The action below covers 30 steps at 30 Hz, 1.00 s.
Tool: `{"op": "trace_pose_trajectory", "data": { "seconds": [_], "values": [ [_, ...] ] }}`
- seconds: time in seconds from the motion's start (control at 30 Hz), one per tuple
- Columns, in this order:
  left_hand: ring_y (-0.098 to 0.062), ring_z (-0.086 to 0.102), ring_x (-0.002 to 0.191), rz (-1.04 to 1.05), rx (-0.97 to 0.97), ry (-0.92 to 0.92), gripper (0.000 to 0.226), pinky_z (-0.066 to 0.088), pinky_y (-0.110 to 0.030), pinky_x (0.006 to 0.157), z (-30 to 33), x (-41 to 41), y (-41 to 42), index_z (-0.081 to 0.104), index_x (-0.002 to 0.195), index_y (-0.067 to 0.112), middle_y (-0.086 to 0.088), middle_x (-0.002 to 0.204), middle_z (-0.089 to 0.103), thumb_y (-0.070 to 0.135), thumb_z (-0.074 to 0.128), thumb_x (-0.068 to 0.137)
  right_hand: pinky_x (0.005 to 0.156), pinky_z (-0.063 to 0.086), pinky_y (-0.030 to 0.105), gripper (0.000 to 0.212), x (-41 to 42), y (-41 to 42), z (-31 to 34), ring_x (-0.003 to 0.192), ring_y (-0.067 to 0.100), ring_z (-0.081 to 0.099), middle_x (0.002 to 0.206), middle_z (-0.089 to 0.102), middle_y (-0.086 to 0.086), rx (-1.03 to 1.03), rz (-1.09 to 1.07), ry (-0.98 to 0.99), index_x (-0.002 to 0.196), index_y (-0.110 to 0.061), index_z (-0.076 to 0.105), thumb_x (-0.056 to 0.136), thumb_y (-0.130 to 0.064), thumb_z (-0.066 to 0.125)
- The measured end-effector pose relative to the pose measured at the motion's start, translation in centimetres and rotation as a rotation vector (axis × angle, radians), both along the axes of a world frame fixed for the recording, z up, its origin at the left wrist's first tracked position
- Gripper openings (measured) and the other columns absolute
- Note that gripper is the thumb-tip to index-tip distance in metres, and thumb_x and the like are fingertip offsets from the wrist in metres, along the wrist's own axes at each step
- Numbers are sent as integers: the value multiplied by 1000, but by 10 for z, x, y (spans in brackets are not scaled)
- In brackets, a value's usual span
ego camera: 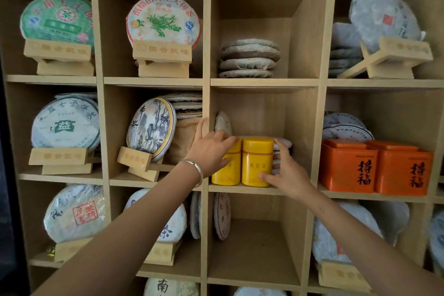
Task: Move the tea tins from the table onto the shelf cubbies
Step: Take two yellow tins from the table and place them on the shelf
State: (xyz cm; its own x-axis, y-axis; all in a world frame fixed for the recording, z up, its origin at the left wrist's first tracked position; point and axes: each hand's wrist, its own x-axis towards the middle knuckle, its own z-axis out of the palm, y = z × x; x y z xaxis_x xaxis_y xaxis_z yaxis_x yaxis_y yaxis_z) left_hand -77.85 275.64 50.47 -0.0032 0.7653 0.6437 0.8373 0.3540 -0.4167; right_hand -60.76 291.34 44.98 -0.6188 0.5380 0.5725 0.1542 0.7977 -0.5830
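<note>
Centre-frame wooden cubby (264, 189): left hand (208, 152) rests relaxed on left yellow metal tin (228, 172); right hand (289, 174) grasps right yellow metal tin (256, 161).

The left hand (211, 151) hides part of the left yellow tin (228, 175). The bottom edge cuts the lowest tea cakes (170, 287).

left hand (209, 152) on left tin (228, 174), right hand (289, 173) gripping right tin (257, 161)

The wooden shelf (264, 82) holds wrapped tea cakes (248, 57), two touching yellow tins (257, 161) and two orange tins (348, 168).
</note>
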Motion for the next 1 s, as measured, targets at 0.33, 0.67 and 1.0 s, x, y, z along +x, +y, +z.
{"op": "trace_pose_trajectory", "data": {
  "seconds": [0.33, 0.67, 1.0],
  "values": [
    [-26, 43, 126, -83, 22, -18, 61, 15, -42, 116, -7, -2, 1, 31, 143, 25, -7, 138, 44, 42, 53, 89, 59, 41, -2, 104, 0, 1, 1, 92, -6, 49, 135, 44, -4, 20, 0, -29, 149, -34, 8, 75, -34, 81],
    [-27, 43, 125, -172, -41, -156, 63, 43, -37, 100, 7, 1, 9, 35, 141, 17, -9, 137, 42, 37, 60, 86, 103, 41, 48, 88, -2, -11, 55, 131, 25, 38, 143, 31, 5, 402, -135, -185, 145, -29, 26, 75, -48, 75],
    [-26, 46, 119, -144, -66, -185, 55, 50, -37, 87, 10, 1, 15, 41, 135, 18, -7, 129, 48, 37, 60, 87, 96, 45, 39, 66, -6, 0, 51, 117, 20, 43, 123, 43, 1, 369, -39, -180, 135, -29, 42, 78, -38, 75]
  ]
}}
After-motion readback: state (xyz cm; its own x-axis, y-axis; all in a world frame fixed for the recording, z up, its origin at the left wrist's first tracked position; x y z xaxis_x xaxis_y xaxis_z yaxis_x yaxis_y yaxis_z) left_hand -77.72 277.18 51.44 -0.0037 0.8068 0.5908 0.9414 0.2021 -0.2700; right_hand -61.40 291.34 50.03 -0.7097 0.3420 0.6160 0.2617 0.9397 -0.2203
